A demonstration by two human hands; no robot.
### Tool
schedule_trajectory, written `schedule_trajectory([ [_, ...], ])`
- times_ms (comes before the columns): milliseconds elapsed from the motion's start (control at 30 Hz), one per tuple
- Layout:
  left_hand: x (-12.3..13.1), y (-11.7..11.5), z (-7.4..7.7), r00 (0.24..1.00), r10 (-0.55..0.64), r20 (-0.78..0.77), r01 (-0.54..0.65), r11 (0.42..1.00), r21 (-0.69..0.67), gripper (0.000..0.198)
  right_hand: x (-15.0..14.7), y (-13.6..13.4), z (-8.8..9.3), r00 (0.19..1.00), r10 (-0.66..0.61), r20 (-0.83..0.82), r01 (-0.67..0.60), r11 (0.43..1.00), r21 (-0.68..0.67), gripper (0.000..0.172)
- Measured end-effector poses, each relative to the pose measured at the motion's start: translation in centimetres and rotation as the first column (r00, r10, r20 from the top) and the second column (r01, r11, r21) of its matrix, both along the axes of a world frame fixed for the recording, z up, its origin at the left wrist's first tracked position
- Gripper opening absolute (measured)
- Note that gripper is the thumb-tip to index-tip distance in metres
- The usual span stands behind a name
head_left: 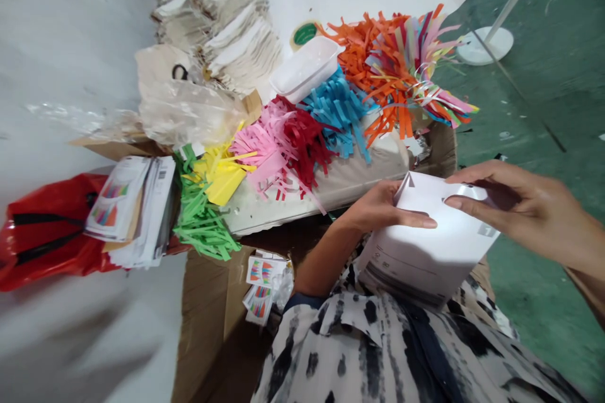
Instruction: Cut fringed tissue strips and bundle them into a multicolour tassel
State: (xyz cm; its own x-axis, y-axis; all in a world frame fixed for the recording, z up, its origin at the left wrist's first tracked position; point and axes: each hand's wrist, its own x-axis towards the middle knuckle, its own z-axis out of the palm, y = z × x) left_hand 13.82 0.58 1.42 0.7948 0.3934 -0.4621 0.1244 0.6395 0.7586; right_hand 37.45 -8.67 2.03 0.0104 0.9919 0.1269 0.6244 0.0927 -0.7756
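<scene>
My left hand (385,208) and my right hand (520,208) both grip a white printed cardboard box (425,258) above my patterned shirt. The left hand wraps its side. The right hand spreads over its open, flapped top, with the fingers on the rim. The inside of the box is hidden. Just beyond the left hand lie bunches of cut paper fringe: red (305,148), pink (267,154), yellow (220,176), green (201,220), blue (338,113), orange (368,69) and multicoloured (425,75). They rest on a white board (283,204) laid across a cardboard carton (210,315).
Stacks of printed leaflets (132,211) sit beside a red plastic bag (47,230). Further back are folded beige cloth bags (212,25), a clear plastic bag (186,113) and a white plastic tray (305,69). A pole on a round white base (486,44) stands on the green floor (543,107).
</scene>
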Motion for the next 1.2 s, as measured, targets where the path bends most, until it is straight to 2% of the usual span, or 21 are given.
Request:
schedule_trajectory([
  [67, -0.1, -0.1, 0.0, 1.0, -0.021, 0.003, 0.021, 1.0, 0.009, 0.065, -0.1, -0.1, -0.1, 1.0, -0.016, -0.026, 0.016, 1.0, 0.002, 0.027],
  [167, -0.3, -0.1, -0.3, 1.0, -0.008, -0.014, 0.008, 1.0, 0.018, 0.057, -0.4, -0.5, -0.3, 0.997, -0.054, 0.047, 0.052, 0.998, 0.042, 0.029],
  [267, -0.4, 0.1, -0.8, 0.999, -0.023, -0.028, 0.024, 0.999, 0.022, 0.059, -0.5, -0.6, -0.5, 0.994, -0.046, 0.098, 0.035, 0.993, 0.114, 0.03],
  [367, -0.4, 0.6, -1.3, 0.997, -0.061, -0.042, 0.062, 0.998, 0.032, 0.061, 0.0, -0.2, -0.6, 0.995, 0.015, 0.098, -0.023, 0.996, 0.085, 0.032],
  [467, -0.2, 1.0, -1.5, 0.997, -0.058, -0.048, 0.061, 0.997, 0.046, 0.061, 0.4, 0.2, -0.5, 0.996, 0.025, 0.091, -0.03, 0.998, 0.055, 0.03],
  [633, 0.5, 0.6, -1.0, 0.999, -0.009, -0.048, 0.01, 1.0, 0.018, 0.06, -0.1, 0.1, -1.0, 0.985, -0.05, 0.163, 0.012, 0.973, 0.231, 0.026],
  [767, 0.9, 0.1, -0.9, 0.998, 0.034, -0.05, -0.034, 0.999, 0.006, 0.07, -0.4, 0.0, -1.5, 0.987, -0.051, 0.155, 0.006, 0.96, 0.28, 0.026],
  [833, 1.0, 0.1, -1.1, 0.999, 0.017, -0.046, -0.017, 1.0, -0.015, 0.067, -0.1, 0.2, -1.6, 0.984, -0.014, 0.177, -0.03, 0.969, 0.246, 0.027],
  [933, 0.9, 0.2, -1.6, 1.0, -0.006, -0.029, 0.005, 0.999, -0.05, 0.065, 0.5, 0.5, -1.7, 0.989, 0.06, 0.132, -0.074, 0.992, 0.103, 0.03],
  [1067, 1.1, 0.2, -1.7, 0.999, 0.0, -0.042, -0.001, 1.0, -0.028, 0.067, 1.2, 1.1, -2.1, 0.992, 0.066, -0.112, -0.08, 0.988, -0.131, 0.039],
  [1200, 1.3, 0.0, -1.2, 1.0, -0.003, -0.017, 0.004, 1.0, 0.03, 0.074, 1.8, 1.8, -2.4, 0.909, -0.037, -0.415, -0.121, 0.93, -0.347, 0.055],
])
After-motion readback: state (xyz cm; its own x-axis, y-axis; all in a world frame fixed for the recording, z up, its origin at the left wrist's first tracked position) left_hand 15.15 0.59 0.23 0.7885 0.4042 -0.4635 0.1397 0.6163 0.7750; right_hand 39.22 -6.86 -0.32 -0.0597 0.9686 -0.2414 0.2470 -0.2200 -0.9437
